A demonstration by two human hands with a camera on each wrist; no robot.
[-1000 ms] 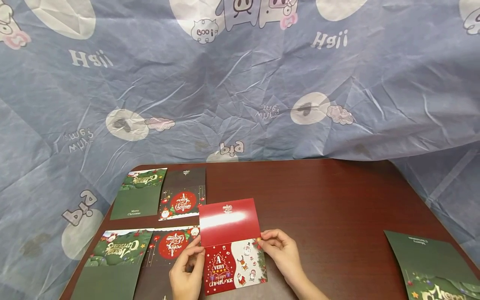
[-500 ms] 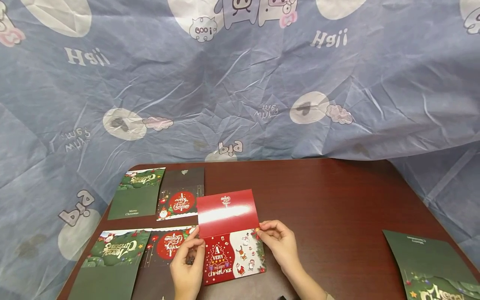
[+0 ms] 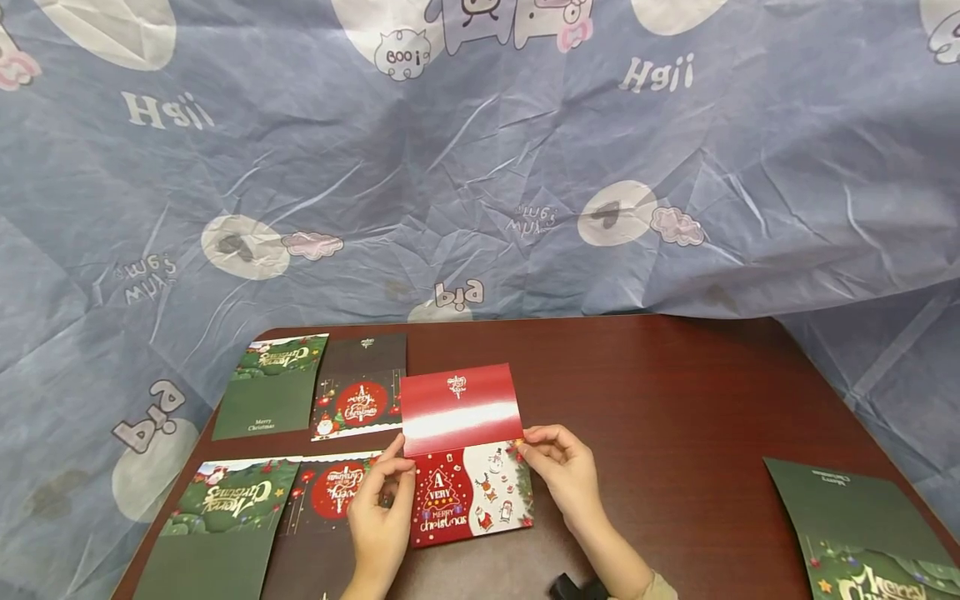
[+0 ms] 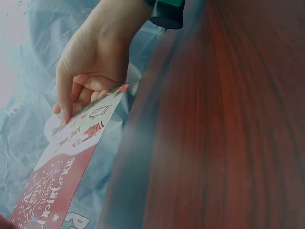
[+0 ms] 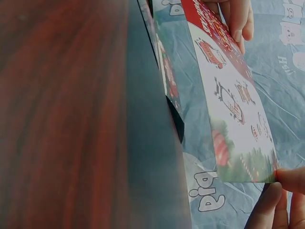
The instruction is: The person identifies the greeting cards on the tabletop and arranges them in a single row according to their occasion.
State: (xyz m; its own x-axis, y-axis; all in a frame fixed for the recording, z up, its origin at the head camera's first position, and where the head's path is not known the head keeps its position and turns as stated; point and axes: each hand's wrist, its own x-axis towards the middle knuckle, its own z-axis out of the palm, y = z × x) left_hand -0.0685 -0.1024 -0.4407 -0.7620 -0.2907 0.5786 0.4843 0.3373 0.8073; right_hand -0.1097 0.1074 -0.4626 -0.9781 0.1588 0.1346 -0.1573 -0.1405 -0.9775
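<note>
An unfolded red Christmas card (image 3: 438,492) is held up over the table, its plain red half (image 3: 461,417) on the far side of the crease. At its left edge my left hand (image 3: 382,508) pinches it close to the crease. The thumb and fingers of my right hand (image 3: 566,475) pinch the right edge at about the same height. In the left wrist view, the right hand (image 4: 95,62) grips the card (image 4: 71,152) by its decorated edge. The right wrist view shows the card (image 5: 228,100) tilted above the tabletop, with right-hand fingertips (image 5: 288,181) at its corner.
Two green cards (image 3: 262,404) (image 3: 210,567) and two dark cards (image 3: 367,354) (image 3: 307,558) lie open at the left of the brown table (image 3: 637,400). Another green card (image 3: 862,508) lies at the right edge. A printed blue cloth (image 3: 480,167) hangs behind.
Both hands have carried the red card a little farther from the front edge of the table. It stays unfolded, and the grip at each side looks the same. The other cards have stayed put.
</note>
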